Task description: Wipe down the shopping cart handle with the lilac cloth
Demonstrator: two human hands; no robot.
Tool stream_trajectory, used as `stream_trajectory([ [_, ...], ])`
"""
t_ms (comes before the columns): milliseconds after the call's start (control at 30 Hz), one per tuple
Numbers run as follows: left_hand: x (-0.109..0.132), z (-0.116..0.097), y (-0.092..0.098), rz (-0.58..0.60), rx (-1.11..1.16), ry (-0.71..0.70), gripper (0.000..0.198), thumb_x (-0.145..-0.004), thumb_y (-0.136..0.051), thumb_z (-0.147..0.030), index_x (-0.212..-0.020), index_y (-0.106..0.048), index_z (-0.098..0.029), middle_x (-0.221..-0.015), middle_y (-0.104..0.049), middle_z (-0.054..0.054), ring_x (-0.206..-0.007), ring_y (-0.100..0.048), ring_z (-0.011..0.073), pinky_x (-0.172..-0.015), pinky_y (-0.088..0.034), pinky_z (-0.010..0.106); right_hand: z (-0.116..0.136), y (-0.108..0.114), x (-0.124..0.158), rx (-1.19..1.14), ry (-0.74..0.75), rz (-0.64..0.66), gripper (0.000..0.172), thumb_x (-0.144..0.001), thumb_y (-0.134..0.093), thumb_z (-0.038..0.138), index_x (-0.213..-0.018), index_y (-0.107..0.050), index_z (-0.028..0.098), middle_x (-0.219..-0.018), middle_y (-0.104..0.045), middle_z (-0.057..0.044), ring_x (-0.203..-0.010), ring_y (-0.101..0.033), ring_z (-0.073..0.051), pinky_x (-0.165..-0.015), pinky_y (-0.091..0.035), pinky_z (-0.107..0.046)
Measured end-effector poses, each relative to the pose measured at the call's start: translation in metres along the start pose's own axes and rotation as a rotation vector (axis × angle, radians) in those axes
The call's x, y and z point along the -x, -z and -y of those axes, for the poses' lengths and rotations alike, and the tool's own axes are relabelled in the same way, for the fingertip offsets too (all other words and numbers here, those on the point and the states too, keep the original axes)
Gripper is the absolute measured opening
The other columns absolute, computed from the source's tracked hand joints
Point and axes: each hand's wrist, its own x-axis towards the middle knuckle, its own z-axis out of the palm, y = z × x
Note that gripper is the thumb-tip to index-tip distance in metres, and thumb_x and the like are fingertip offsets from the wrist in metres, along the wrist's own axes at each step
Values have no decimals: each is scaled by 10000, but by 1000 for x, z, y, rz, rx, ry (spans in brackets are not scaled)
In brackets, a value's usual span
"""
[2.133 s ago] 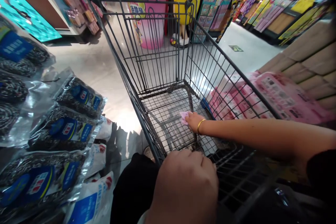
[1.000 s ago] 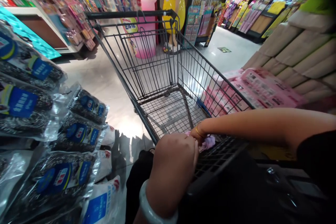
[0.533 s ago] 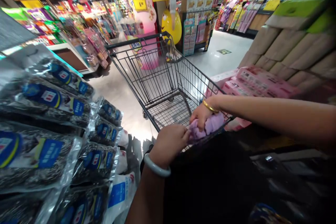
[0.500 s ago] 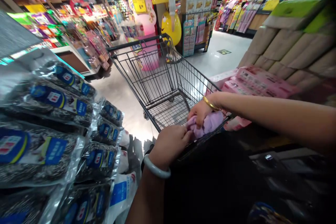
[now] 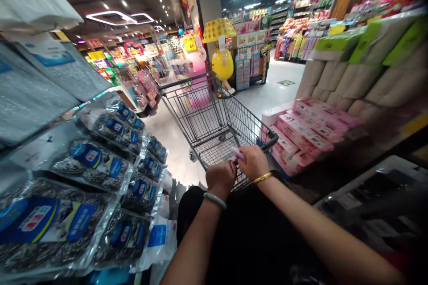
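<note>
- Lilac cloth (image 5: 238, 155): located at the near end of the shopping cart (image 5: 245, 113), between the two hands. Only a small twist of fabric shows; the remainder is hidden by the fingers.
- Right hand (image 5: 253, 162): fingers curled, pinching the cloth, with a narrow end projecting at the far left of the knuckles. A gold bracelet (image 5: 263, 178) sits at the wrist.
- Left hand (image 5: 220, 177): just beside the right hand and close to the cloth. Its fingers look bent inward, but the tips are hidden; whether they grasp cloth, cart edge or nothing cannot be told. A pale bangle (image 5: 216, 200) circles the wrist.
- Change, cloth: at first it is down at the cart floor (image 5: 214, 144), then bunched broadly under the right hand at the near right. It is now gathered into a much smaller visible portion.
- Change, arms: the right arm no longer crosses from the right side; both forearms now run in from the near side and converge.
- Implication (judgement): contact with the cart floor appears interrupted, and handling is concentrated at the near end. Whether the cloth touches wire there cannot be told.
- Surroundings: blue-labelled packs (image 5: 96, 160) stand left of the cart; pink packs (image 5: 304, 129) and paper bundles (image 5: 337, 80) are stacked right.
</note>
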Motion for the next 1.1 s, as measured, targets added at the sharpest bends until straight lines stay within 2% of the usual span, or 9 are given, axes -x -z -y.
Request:
stream_trajectory([
  [133,2,11,2,-25,-49,-9,528,-1029,-307,-417,-982,-784,-197,-870,-775,124,-808,-720,261,-694,-413,329,3,-20,18,-185,72,-76,223,-844,-602,174,-1051,-680,197,-1035,-729,-80,-1021,-581,-259,-966,-445,-366],
  [300,3,19,2,-40,-93,-5,503,-1013,-334,-394,-882,-783,-205,-867,-776,105,-822,-718,253,-683,-399,323,-7,-18,10,-115,-175,-106,226,-859,-568,183,-1052,-686,180,-985,-715,-109,-944,-606,-269,-880,-475,-382],
  [367,3,22,3,-44,-95,-8,495,-1008,-346,-401,-881,-782,-206,-869,-778,102,-814,-719,248,-675,-393,322,0,-21,13,-127,-101,-93,231,-855,-572,170,-1055,-687,180,-1009,-721,-107,-984,-609,-269,-936,-476,-396],
  [500,2,30,6,-44,-94,-2,487,-1001,-365,-422,-907,-786,-196,-873,-781,108,-791,-720,244,-658,-386,317,0,-36,26,-227,196,-81,370,-790,-562,58,-1105,-685,210,-1162,-712,-77,-1175,-580,-247,-1110,-422,-418],
  [567,1,34,6,-38,-94,1,477,-998,-367,-404,-891,-785,-200,-863,-779,100,-793,-719,242,-653,-387,316,-7,-45,31,-225,123,-222,377,-781,-563,52,-1096,-690,215,-1223,-673,-94,-1209,-558,-257,-1107,-435,-445],
  [667,-1,37,5,-26,-97,3,477,-999,-356,-389,-875,-778,-206,-868,-777,93,-807,-717,240,-661,-394,316,-4,-61,39,-158,-93,-451,221,-835,-589,129,-1011,-704,200,-1241,-615,-147,-1192,-541,-294,-1052,-474,-490],
  [833,-2,38,4,3,-116,-8,455,-999,-361,-393,-938,-775,-214,-907,-778,97,-835,-719,248,-688,-416,322,21,-92,62,-209,46,-277,182,-908,-591,221,-1038,-713,259,-1185,-637,-114,-1197,-548,-275,-1078,-479,-459],
  [1033,-4,39,7,22,-152,13,496,-1005,-325,-387,-921,-782,-212,-887,-773,102,-844,-720,253,-702,-423,325,-12,-102,60,-249,-289,-401,351,-830,-543,246,-1152,-667,181,-1187,-619,-163,-1148,-549,-315,-1036,-488,-541],
  [1100,-5,38,7,29,-159,20,510,-1007,-311,-384,-925,-782,-207,-902,-774,106,-855,-719,254,-707,-424,327,-15,-100,55,-291,-317,-421,355,-830,-522,255,-1145,-664,173,-1186,-614,-173,-1152,-554,-317,-1045,-482,-538],
])
